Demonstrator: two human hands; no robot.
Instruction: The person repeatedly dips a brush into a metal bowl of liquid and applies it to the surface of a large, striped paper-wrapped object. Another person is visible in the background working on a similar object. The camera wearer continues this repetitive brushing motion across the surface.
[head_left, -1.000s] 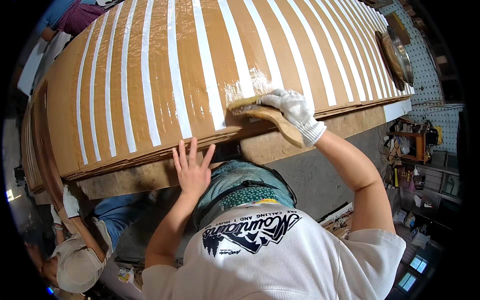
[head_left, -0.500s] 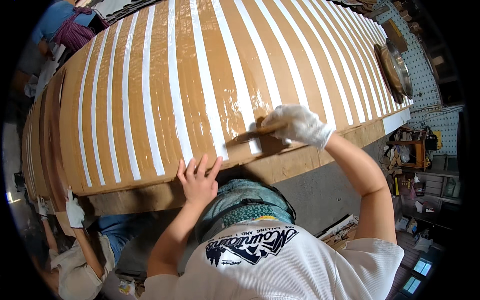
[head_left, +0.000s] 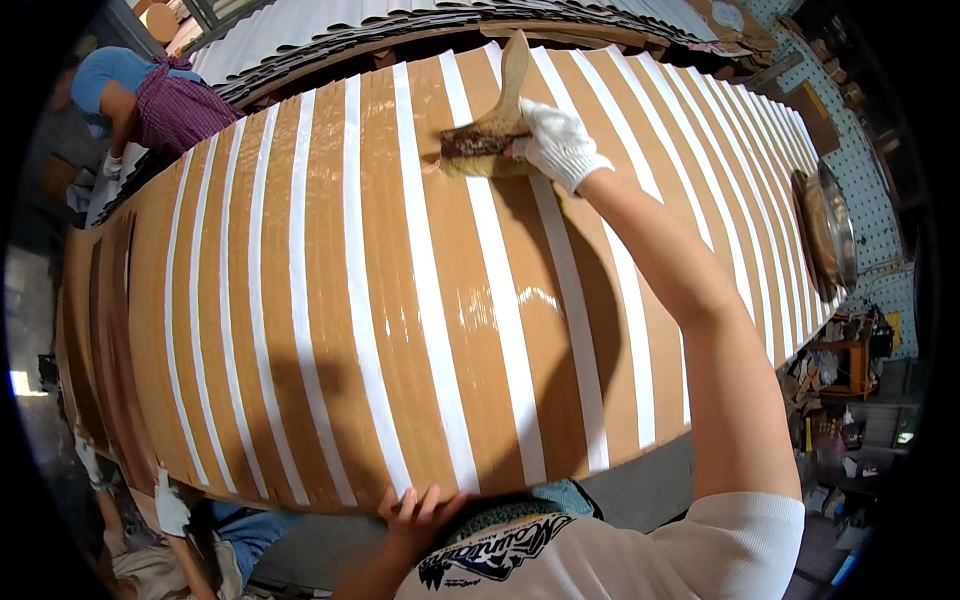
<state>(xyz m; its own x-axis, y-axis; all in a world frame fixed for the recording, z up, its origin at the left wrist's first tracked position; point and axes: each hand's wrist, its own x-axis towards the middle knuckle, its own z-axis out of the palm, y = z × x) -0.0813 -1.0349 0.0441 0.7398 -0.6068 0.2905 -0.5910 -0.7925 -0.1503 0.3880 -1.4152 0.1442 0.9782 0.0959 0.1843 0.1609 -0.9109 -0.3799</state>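
Observation:
In a white glove, my right hand (head_left: 562, 145) grips a broad brush (head_left: 488, 135) with a pale curved wooden handle. Its dark-stained bristles touch the far part of a layered stack of brown sheets with white strips (head_left: 325, 205), spread fan-like over a long table. Wet, shiny streaks show on the brown surface left of and below the brush. My bare left hand (head_left: 418, 512) rests at the near edge, fingers spread over the ends of the strips; its thumb is hard to see.
A metal bowl (head_left: 840, 235) with another brush-like dark thing (head_left: 808, 235) sits at the right end. Stacked white sheets (head_left: 370, 35) lie beyond the table. One person in blue (head_left: 115, 90) works at far left; gloved hands (head_left: 172, 505) of others touch the near left edge.
My right hand has carried the brush from the near edge across to the far side of the sheets. My left hand stays at the near edge. The view has shifted with my head.

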